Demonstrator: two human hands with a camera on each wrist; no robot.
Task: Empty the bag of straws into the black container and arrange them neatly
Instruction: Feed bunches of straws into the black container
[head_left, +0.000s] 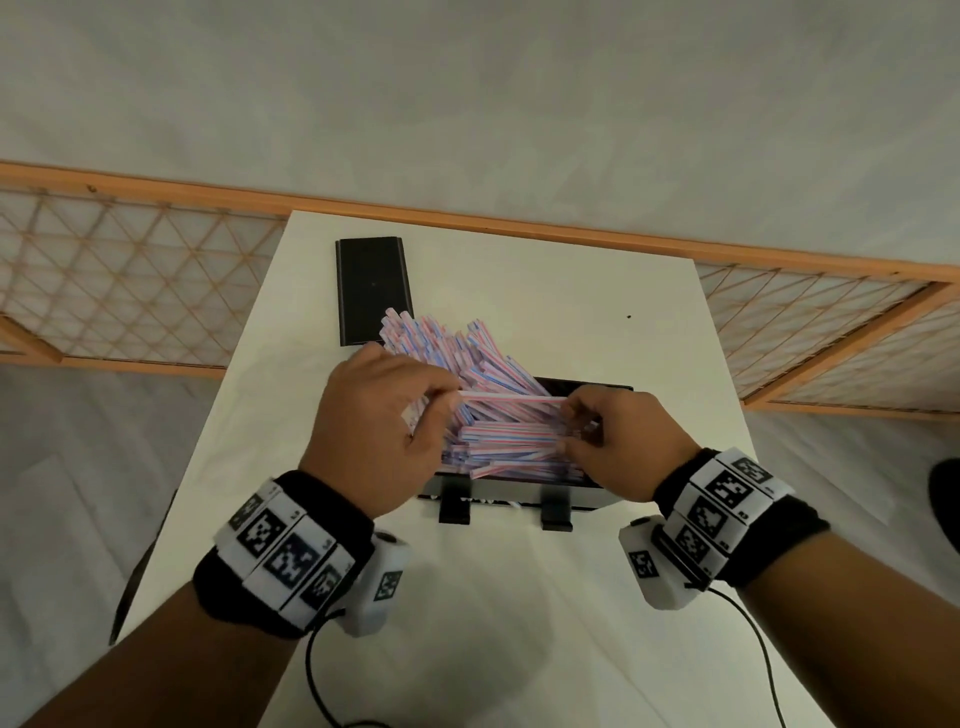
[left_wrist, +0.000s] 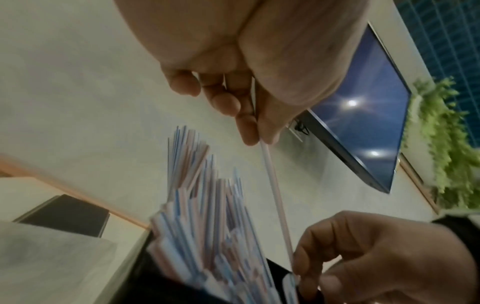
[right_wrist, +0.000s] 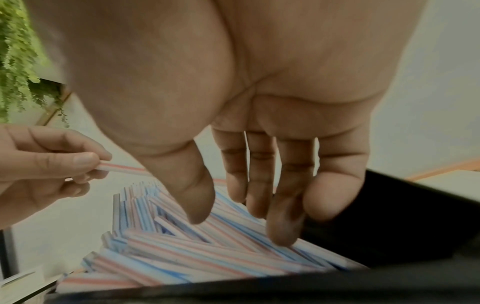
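The black container (head_left: 519, 492) stands mid-table, heaped with red, white and blue striped straws (head_left: 457, 353). Many of them lean out over its far left corner. My left hand (head_left: 452, 395) pinches the left end of one straw (head_left: 511, 399) between thumb and index finger (left_wrist: 259, 137) and holds it level above the heap. That straw (left_wrist: 275, 197) runs across to my right hand (head_left: 571, 421), whose index finger meets its other end. In the right wrist view the right hand (right_wrist: 246, 216) has its thumb apart from nearly straight fingers, whose tips rest on the heap (right_wrist: 207, 257). No bag is visible.
A flat black lid-like panel (head_left: 371, 291) lies on the white table (head_left: 571, 291) behind the container at the left. A wooden lattice railing (head_left: 130, 291) runs behind the table. Wrist-camera cables hang near the front edge. A wall screen (left_wrist: 363, 123) and a green plant (left_wrist: 446, 144) are off to the side.
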